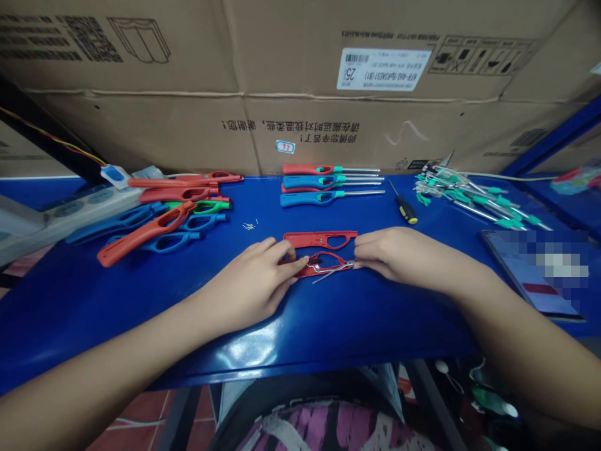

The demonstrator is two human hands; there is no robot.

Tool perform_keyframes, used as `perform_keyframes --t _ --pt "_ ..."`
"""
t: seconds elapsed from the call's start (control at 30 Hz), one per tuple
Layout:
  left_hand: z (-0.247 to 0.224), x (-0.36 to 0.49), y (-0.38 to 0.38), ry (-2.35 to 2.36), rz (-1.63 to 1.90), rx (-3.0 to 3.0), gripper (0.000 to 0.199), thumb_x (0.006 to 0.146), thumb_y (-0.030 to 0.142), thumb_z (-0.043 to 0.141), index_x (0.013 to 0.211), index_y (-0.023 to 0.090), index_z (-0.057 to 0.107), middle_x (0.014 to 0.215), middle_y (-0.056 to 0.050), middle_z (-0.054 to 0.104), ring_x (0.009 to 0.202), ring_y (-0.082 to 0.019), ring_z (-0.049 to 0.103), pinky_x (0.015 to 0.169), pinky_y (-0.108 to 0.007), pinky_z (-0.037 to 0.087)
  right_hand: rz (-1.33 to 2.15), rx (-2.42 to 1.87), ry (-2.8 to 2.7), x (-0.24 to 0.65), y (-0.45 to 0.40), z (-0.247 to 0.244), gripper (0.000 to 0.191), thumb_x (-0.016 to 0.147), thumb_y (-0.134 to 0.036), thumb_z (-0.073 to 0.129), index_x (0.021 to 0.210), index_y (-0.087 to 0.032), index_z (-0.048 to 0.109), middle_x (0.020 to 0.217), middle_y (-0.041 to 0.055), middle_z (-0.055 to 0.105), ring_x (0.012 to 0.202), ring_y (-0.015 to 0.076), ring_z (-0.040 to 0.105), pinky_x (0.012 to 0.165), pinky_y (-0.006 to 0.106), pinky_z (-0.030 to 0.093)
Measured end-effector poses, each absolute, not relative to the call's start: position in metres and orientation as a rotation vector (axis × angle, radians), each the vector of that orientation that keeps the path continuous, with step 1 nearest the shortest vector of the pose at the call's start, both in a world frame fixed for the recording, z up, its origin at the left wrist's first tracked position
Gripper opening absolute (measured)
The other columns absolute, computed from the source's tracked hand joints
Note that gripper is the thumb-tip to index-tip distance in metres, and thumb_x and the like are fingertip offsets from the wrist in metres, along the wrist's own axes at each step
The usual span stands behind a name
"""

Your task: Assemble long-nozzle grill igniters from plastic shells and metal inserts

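Note:
A red lighter shell half lies on the blue table, with metal wires and a thin rod in and across its trigger loop. My left hand is closed on its handle end, thumb and forefinger pressed near a small dark part. At its front end, the fingers of my right hand are pinched together; the tips and whatever lies between them are partly hidden. Just behind, the matching red shell half rests flat, close to both hands.
Several finished-looking lighters lie behind the hands. Loose coloured shells are piled left near a power strip. Small screws, a screwdriver, metal tubes with green parts and a phone lie around. A cardboard box stands behind.

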State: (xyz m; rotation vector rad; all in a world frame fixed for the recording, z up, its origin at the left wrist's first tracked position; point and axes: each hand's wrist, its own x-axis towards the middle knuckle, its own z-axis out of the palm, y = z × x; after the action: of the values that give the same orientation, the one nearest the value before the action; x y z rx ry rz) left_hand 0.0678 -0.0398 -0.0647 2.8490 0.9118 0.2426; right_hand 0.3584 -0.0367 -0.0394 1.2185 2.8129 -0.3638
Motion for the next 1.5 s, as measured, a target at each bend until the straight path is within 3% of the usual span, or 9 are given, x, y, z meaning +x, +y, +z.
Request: perform_keyframes --t 0.23,0.47,0.63,0.97,1.2,1.5 --pt "-0.064 0.068 -0.040 0.914 0.219 2.850 0.039 0.104 0.025 0.043 0.137 0.021 0.062 0.115 -0.012 0.061 0.100 -0.026 0.055 0.089 -0.045 0.052 -0.380 1.259 2.830 0.357 -0.041 -0.035 0.020 0.096 -0.021 0.056 0.078 -0.016 0.064 0.083 0.0053 0.064 0.071 0.0162 0.059 0.064 0.028 0.039" --pt "-0.066 0.069 -0.040 0.906 0.225 2.879 0.038 0.103 0.025 0.044 0.135 0.020 0.064 0.113 -0.011 0.061 0.101 -0.027 0.056 0.088 -0.044 0.051 -0.608 1.463 2.981 0.356 -0.031 -0.047 0.029 0.095 -0.039 0.061 0.076 -0.016 0.064 0.074 0.0024 0.060 0.064 0.0123 0.053 0.060 0.026 0.038" --pt "-0.069 0.069 -0.042 0.918 0.286 2.853 0.037 0.102 0.025 0.046 0.135 0.019 0.062 0.114 -0.011 0.062 0.102 -0.027 0.057 0.087 -0.043 0.051 -0.610 1.516 3.145 0.339 -0.034 -0.059 0.017 0.095 -0.033 0.063 0.088 -0.018 0.065 0.081 0.0028 0.061 0.069 0.0127 0.054 0.064 0.025 0.041" --pt "-0.071 0.076 -0.045 0.923 0.355 2.751 0.038 0.101 0.024 0.050 0.138 0.018 0.054 0.114 -0.011 0.062 0.105 -0.026 0.057 0.091 -0.042 0.051 -0.791 1.503 3.164 0.321 -0.039 -0.075 0.012 0.087 -0.025 0.067 0.078 -0.018 0.067 0.073 0.0008 0.062 0.066 0.0109 0.053 0.061 0.023 0.039" --pt "-0.072 0.074 -0.045 0.862 0.351 2.725 0.031 0.104 0.025 0.044 0.130 0.022 0.061 0.108 -0.009 0.059 0.100 -0.025 0.054 0.089 -0.041 0.050 -0.968 1.491 3.064 0.324 -0.039 -0.067 0.010 0.086 -0.025 0.069 0.079 -0.017 0.068 0.070 -0.0011 0.061 0.061 0.0093 0.049 0.058 0.022 0.037" --pt "-0.074 0.075 -0.045 0.835 0.368 2.751 0.035 0.104 0.025 0.044 0.135 0.025 0.061 0.110 -0.010 0.058 0.100 -0.024 0.054 0.090 -0.042 0.050 -0.997 1.522 3.043 0.325 -0.037 -0.067 0.011 0.084 -0.022 0.069 0.075 -0.017 0.066 0.065 -0.0027 0.057 0.057 0.0085 0.045 0.058 0.022 0.035"
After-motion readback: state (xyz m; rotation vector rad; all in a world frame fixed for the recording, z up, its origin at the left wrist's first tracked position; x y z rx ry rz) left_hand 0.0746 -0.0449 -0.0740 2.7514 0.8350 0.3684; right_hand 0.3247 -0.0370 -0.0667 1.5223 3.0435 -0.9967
